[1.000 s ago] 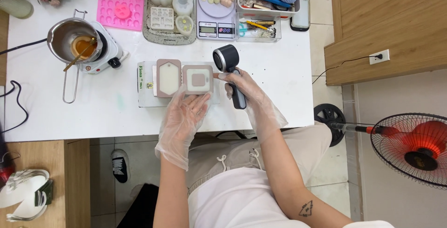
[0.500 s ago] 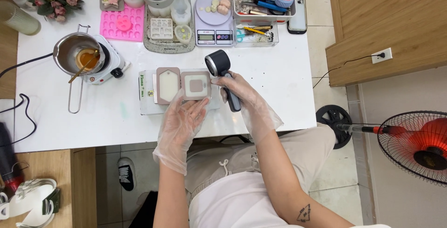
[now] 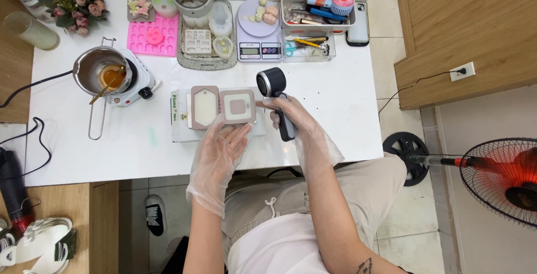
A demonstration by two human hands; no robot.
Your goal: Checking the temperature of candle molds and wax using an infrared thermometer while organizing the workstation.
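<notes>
Far left of the white table point(image 3: 335, 100) there's a ribbed greenish glass point(image 3: 32, 31) and a bunch of pink flowers point(image 3: 72, 5). Next over, a steel melting pot point(image 3: 100, 71) sits on a small white hot plate point(image 3: 134, 81), with amber liquid in it and a stick leaning across the rim. Behind that lies a pink silicone mold tray point(image 3: 152, 34).

Middle of the table: a flat white box point(image 3: 179, 118) with two pinkish-beige molds on top. The hexagonal mold point(image 3: 204, 107) on the left is filled with something pale, and the square mold point(image 3: 238, 106) touches it on the right (it has a darker square inset in the middle).

Your left hand point(image 3: 219, 151), in a loose clear glove, is flat and open with fingers spread, fingertips at the near edge of the square mold. Not gripping anything.

Your right hand point(image 3: 293, 120), also gloved, is wrapped around the handle of a black handheld heat tool point(image 3: 277, 98), whose round head sits just right of the square mold. Your thumb or fingertip looks to be touching the mold's right edge.

Behind it stand a digital scale point(image 3: 257, 33) with small pale pieces on top and a clear organizer point(image 3: 316, 14). Off to the right on the floor is a red fan point(image 3: 503, 179).
</notes>
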